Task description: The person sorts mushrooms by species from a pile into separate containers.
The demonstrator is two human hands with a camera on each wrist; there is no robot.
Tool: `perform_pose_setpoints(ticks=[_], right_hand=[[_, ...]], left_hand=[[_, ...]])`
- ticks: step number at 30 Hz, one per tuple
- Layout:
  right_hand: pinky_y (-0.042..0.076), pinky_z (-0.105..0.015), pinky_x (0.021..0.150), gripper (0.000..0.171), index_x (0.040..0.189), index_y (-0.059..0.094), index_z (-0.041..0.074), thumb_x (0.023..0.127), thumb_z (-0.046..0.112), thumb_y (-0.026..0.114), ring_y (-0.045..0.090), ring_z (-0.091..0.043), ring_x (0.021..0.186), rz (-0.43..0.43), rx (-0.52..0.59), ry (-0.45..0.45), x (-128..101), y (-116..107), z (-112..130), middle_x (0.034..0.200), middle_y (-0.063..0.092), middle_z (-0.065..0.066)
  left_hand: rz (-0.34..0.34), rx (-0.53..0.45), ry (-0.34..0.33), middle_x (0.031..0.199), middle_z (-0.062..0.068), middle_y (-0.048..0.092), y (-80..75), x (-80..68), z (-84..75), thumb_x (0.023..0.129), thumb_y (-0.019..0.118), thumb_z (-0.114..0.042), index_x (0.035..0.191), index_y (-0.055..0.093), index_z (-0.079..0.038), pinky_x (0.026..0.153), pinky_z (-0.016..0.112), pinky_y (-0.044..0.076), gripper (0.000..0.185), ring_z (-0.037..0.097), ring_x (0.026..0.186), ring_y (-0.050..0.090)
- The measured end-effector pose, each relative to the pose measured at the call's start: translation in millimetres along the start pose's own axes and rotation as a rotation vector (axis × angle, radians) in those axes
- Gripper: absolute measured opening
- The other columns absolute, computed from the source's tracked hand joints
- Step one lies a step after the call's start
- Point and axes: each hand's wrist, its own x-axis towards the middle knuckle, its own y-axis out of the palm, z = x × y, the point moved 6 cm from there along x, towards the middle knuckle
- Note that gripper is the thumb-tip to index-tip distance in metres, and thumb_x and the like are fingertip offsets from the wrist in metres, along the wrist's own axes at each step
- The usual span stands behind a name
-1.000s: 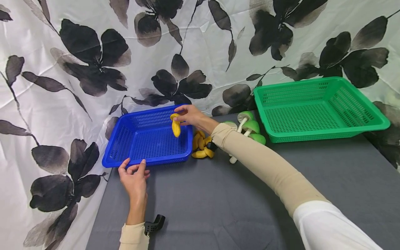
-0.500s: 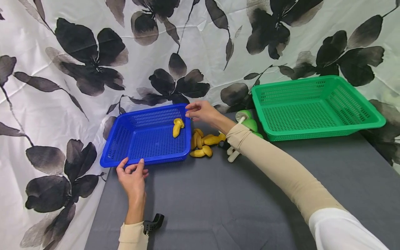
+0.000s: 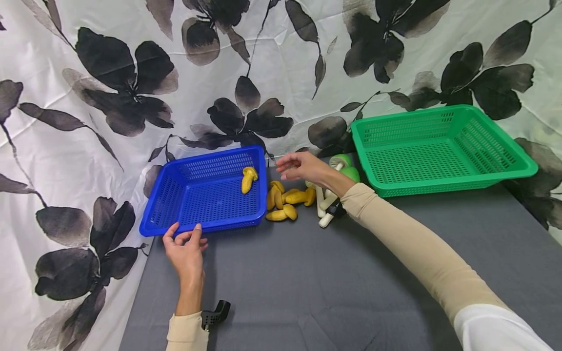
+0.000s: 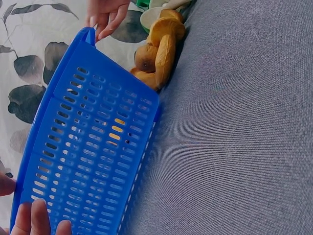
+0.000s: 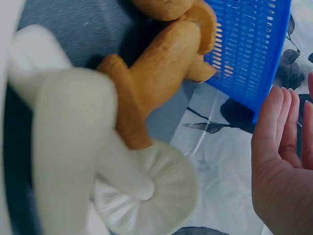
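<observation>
A blue basket (image 3: 210, 227) stands at the left with one yellow toy mushroom (image 3: 248, 180) lying inside. My left hand (image 3: 186, 253) holds its front rim, with curled fingers (image 4: 41, 220) against the outer wall in the left wrist view. My right hand (image 3: 307, 168) hovers just right of the basket, fingers loosely extended and holding nothing. Below that hand, several yellow mushrooms (image 3: 296, 197) lie in a heap against the basket's right side. Green-capped mushrooms with white stems (image 3: 327, 220) lie beside them, partly hidden by the right wrist.
A green basket (image 3: 443, 187) stands at the back right, nothing visible inside. Grey cloth (image 3: 329, 282) covers the table. A white curtain with dark flowers (image 3: 246, 44) hangs right behind the baskets.
My right hand has let go of a yellow mushroom, which now lies in the blue basket. The hand has moved right, out over the heap. My left hand stays at the rim.
</observation>
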Motion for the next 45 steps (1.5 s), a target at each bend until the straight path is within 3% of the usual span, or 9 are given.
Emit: perform_pose_setpoints(ticks=[8, 15, 22, 31, 45], right_hand=[[0.055, -0.038, 0.100, 0.049, 0.135, 0.060, 0.005, 0.090, 0.000, 0.076, 0.062, -0.036, 0.122, 0.069, -0.061, 0.019, -5, -5, -17, 0.130, 0.066, -0.015], [0.056, -0.035, 0.098, 0.051, 0.136, 0.057, -0.002, 0.088, -0.007, 0.074, 0.056, -0.045, 0.128, 0.159, -0.058, 0.015, -6, -8, -34, 0.137, 0.057, -0.029], [0.058, -0.029, 0.093, 0.052, 0.135, 0.057, -0.008, 0.086, -0.008, 0.075, 0.062, -0.038, 0.119, 0.190, -0.143, -0.005, -4, -3, -44, 0.129, 0.064, -0.027], [0.056, -0.033, 0.095, 0.045, 0.128, 0.061, -0.007, 0.085, -0.015, 0.072, 0.064, -0.034, 0.112, 0.208, -0.288, -0.044, -3, 4, -52, 0.121, 0.067, -0.024], [0.053, -0.040, 0.098, 0.039, 0.123, 0.067, 0.002, 0.086, -0.004, 0.078, 0.064, -0.025, 0.108, 0.286, -0.551, -0.085, -5, 8, -49, 0.115, 0.068, -0.011]], left_hand=[[-0.010, -0.014, 0.003, 0.090, 0.007, 0.063, 1.5, 1.0, -0.2, 0.089, 0.081, -0.022, 0.140, 0.044, -0.011, 0.056, 0.029, 0.061, 0.064, 0.018, 0.062, 0.071], [0.003, -0.011, -0.003, 0.089, 0.007, 0.063, 2.7, 0.6, -1.1, 0.089, 0.081, -0.021, 0.138, 0.044, -0.014, 0.056, 0.029, 0.061, 0.062, 0.016, 0.060, 0.070], [0.004, -0.004, -0.006, 0.091, 0.007, 0.062, 3.1, 1.3, -1.5, 0.089, 0.080, -0.022, 0.139, 0.043, -0.014, 0.056, 0.029, 0.061, 0.063, 0.016, 0.061, 0.071], [0.003, -0.005, -0.011, 0.092, 0.008, 0.061, 2.1, 0.6, 1.7, 0.090, 0.080, -0.022, 0.141, 0.042, -0.013, 0.057, 0.029, 0.062, 0.064, 0.017, 0.062, 0.071], [-0.014, -0.017, 0.000, 0.090, 0.007, 0.063, -0.5, -1.3, 2.2, 0.090, 0.080, -0.020, 0.140, 0.044, -0.012, 0.055, 0.029, 0.061, 0.063, 0.018, 0.062, 0.071]])
